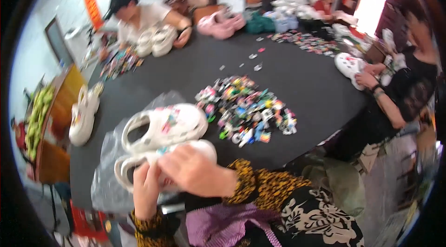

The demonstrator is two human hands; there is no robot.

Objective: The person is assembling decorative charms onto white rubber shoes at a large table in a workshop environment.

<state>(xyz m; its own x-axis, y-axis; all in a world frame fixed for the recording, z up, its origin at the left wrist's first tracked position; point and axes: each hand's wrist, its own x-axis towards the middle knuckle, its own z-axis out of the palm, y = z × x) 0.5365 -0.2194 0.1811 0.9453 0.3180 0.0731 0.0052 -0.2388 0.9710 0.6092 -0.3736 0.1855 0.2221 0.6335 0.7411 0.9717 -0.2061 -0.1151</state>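
Both hands, left hand [146, 190] and right hand [195, 170], clamped on white clog [139, 161] over black tabletop [302, 84]; charm pile [246, 110] nearby, cluttered workroom, co-workers around.

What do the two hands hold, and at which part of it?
Both hands grip the nearer white clog: the left hand at its heel end, the right hand over its top middle. It lies on a clear plastic bag.

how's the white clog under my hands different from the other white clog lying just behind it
The near clog is partly covered by both hands, left hand and right hand; the far clog lies untouched. The far clog shows coloured charms on top; the near clog's top is mostly hidden. Both are white and lie on clear plastic.
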